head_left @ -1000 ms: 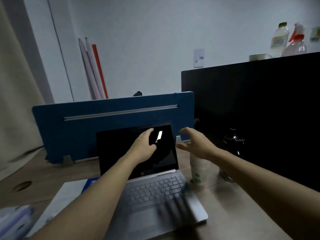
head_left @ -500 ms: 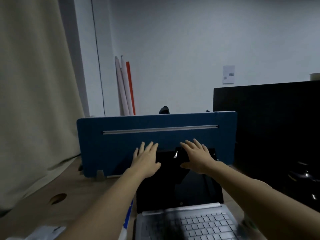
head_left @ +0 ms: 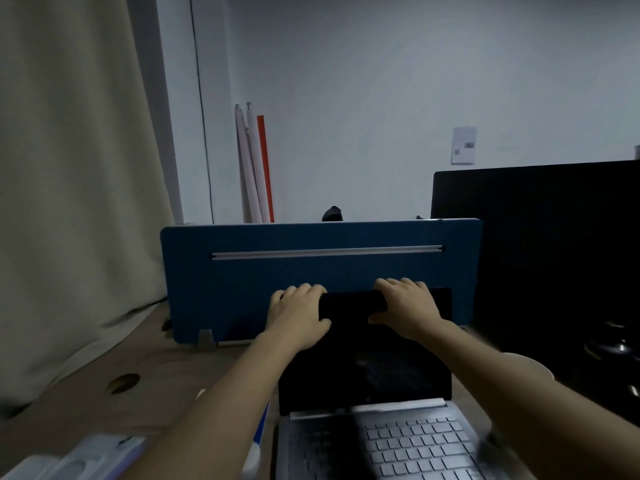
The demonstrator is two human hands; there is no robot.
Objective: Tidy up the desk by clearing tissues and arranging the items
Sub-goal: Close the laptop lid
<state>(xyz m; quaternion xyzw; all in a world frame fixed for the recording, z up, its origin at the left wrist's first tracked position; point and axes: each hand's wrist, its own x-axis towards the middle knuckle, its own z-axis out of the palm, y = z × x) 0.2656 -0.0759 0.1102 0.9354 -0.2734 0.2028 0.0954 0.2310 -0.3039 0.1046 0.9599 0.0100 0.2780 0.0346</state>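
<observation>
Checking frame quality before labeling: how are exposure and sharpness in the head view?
Head view: dim and underexposed, with a bluish cast; laptop screen and monitor nearly black, detail lost; keyboard and bottom-left clutter smeared; both hands, left hand and right hand, fairly sharp; wide-angle bending at the edges.

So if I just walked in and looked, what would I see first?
Probably the two hands, left hand and right hand, gripping the top edge of the open laptop in the middle of the desk. Right behind stands a big blue divider panel, and a large dark monitor fills the right side.
</observation>
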